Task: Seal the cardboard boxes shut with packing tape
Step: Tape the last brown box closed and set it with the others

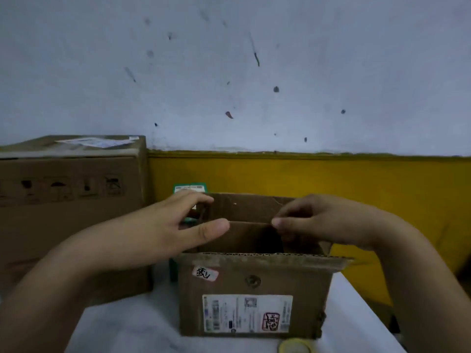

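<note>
Desk: the white desk (pixel 127 327) carries two boxes and one tape roll.
Large box: large brown cardboard box (pixel 71 200), left, flaps down; tape unclear.
Small box: small brown cardboard box with a white label (pixel 254 284), centre, flaps still up, untaped; sealing likely not begun.
Left hand (pixel 188 225): fingers straight and wide, touching the left flap.
Right hand (pixel 318 225): pinches an inner flap's edge.
Tape: pale yellow roll of packing tape (pixel 294 347), near the small box, untouched.
</note>
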The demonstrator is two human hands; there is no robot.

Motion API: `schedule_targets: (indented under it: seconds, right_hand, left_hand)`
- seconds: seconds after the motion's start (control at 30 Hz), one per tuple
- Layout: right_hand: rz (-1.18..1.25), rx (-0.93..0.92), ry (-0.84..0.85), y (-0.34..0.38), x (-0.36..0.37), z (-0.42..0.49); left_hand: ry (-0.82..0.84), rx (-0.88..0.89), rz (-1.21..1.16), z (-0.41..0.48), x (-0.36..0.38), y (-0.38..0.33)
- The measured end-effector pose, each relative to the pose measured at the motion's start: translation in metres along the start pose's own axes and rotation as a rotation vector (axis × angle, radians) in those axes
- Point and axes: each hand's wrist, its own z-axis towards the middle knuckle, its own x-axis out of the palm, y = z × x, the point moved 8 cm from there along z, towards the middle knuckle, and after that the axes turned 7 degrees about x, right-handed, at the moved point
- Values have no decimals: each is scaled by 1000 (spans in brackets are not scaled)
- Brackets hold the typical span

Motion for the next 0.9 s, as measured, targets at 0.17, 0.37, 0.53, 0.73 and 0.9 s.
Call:
schedule_targets:
  seconds: [0.17, 0.37, 0.53, 0.73, 0.9]
  right_hand:
    - [170, 44, -77, -7, 8, 25]
    - [-36, -191, -837, -3, -52, 8]
    - [543, -10, -31, -27, -9, 30]
    - [232, -50, 144, -15, 9, 21]
    - [94, -146, 325, -9, 36, 26]
  left_hand:
    - [289, 69, -83, 1, 28, 1]
    - [21, 21, -176, 14, 9, 9]
    - [-251, -20, -286, 20, 1, 25]
    - [-404, 102, 331, 18, -7, 23]
    - [-325, 221, 334, 22, 4, 16]
